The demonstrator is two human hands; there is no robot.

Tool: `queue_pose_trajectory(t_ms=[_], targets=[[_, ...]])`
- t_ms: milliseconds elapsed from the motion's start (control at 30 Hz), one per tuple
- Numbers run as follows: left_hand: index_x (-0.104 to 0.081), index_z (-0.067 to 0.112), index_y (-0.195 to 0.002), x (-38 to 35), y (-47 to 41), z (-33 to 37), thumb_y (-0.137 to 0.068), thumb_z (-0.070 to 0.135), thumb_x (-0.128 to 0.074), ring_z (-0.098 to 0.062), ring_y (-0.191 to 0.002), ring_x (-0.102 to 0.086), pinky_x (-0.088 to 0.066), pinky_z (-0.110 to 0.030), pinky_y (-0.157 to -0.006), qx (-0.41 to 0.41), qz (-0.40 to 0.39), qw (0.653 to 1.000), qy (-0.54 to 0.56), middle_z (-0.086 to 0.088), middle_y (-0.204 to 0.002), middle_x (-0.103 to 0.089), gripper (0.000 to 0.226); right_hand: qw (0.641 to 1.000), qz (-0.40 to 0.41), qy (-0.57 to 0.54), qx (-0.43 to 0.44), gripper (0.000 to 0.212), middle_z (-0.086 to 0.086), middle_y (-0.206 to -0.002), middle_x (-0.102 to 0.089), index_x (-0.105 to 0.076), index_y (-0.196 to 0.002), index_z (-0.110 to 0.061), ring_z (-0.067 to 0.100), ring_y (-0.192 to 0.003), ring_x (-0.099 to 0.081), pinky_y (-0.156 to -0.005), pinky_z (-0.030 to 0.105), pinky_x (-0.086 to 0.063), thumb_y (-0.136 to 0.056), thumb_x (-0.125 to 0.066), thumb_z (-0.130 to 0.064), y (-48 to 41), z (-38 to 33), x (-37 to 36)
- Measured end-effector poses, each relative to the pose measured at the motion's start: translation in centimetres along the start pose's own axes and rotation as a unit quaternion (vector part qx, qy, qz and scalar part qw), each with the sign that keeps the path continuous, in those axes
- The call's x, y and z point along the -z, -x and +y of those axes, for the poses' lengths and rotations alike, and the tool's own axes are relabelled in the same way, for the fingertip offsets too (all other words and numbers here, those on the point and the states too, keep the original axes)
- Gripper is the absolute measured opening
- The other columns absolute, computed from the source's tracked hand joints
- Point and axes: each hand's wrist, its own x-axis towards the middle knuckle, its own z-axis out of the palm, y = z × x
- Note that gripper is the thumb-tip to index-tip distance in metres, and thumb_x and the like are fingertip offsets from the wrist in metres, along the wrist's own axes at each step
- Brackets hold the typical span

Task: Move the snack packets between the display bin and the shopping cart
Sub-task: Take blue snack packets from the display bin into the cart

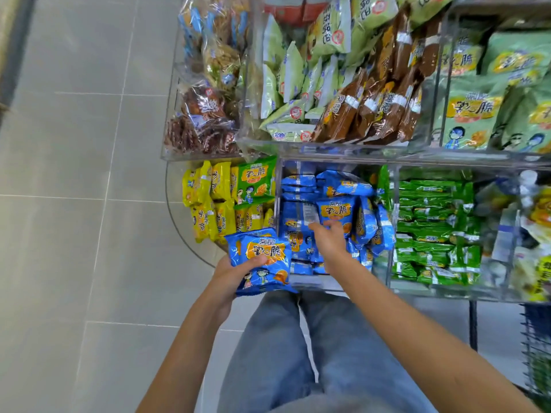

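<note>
In bin [328,286], middle compartment: R hand [328,238] over blue pkts [298,186], fingers loosely apart, gripping nothing; next pkt [335,210] lying just beyond fingertips, far side. Near left, outside bin: L hand [235,274] clamped round pkt stack [264,253]. Cart [536,347] at near-right edge.

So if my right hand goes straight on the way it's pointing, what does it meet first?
Probably the blue snack packet facing up in the clear display bin: your right hand points at its lower edge, fingertips close to it. Whether they already touch it is unclear.
</note>
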Motion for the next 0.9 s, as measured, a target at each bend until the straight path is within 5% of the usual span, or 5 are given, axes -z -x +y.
queue_pose_trajectory(t_ms=[300,400,533,767,900], targets=[[-0.061,0.01,-0.115,1.0,-0.3,-0.6,-0.064,0.026,-0.073,-0.025,-0.084,-0.072,-0.058,-0.035,-0.076,0.01,0.024,0.999,0.032,-0.011,-0.101,-0.073,0.055,0.991,-0.018,0.133,0.003,0.094,0.019,-0.145,-0.029,-0.004,-0.146,-0.009,0.037,-0.123,-0.043,-0.096,0.043,-0.045,-0.079,-0.07,-0.014,-4.4,-0.3,-3.1],[-0.061,0.01,-0.116,0.9,-0.5,-0.8,-0.06,0.028,-0.074,-0.026,-0.084,-0.072,-0.059,-0.036,-0.076,0.009,0.027,0.999,0.033,-0.011,-0.101,-0.073,0.059,0.948,0.004,0.284,0.146,0.076,0.019,-0.117,-0.054,-0.025,-0.142,-0.021,0.031,-0.08,-0.058,-0.057,0.035,-0.047,-0.079,-0.064,-0.005,-4.4,1.0,-1.9],[-0.061,0.01,-0.115,1.0,-0.5,-0.9,-0.059,0.028,-0.075,-0.026,-0.084,-0.072,-0.058,-0.036,-0.076,0.006,0.027,0.999,0.028,-0.01,-0.1,-0.074,0.061,0.886,0.062,0.389,0.244,0.051,0.012,-0.087,-0.065,-0.05,-0.13,-0.017,0.025,-0.064,-0.056,-0.058,0.035,-0.051,-0.082,-0.062,-0.005,-4.9,0.5,-1.0],[-0.063,0.011,-0.11,1.2,-0.9,-1.0,-0.071,0.018,-0.076,-0.024,-0.081,-0.072,-0.056,-0.033,-0.072,-0.037,0.069,0.997,0.017,-0.009,-0.097,-0.074,0.042,0.909,0.082,0.253,0.32,0.035,0.01,-0.103,-0.054,-0.062,-0.089,-0.001,0.023,-0.087,-0.053,-0.07,0.033,-0.042,-0.08,-0.07,-0.034,-1.1,-1.4,1.7],[-0.063,0.011,-0.109,0.6,-1.0,-0.7,-0.08,0.014,-0.071,-0.019,-0.077,-0.072,-0.057,-0.027,-0.063,-0.064,0.089,0.994,0.013,-0.008,-0.097,-0.074,0.03,0.969,-0.068,0.006,0.239,0.016,-0.022,-0.082,-0.063,-0.057,-0.096,-0.023,0.001,-0.078,-0.06,-0.068,0.027,-0.046,-0.087,-0.06,-0.01,3.1,-1.7,3.5]])
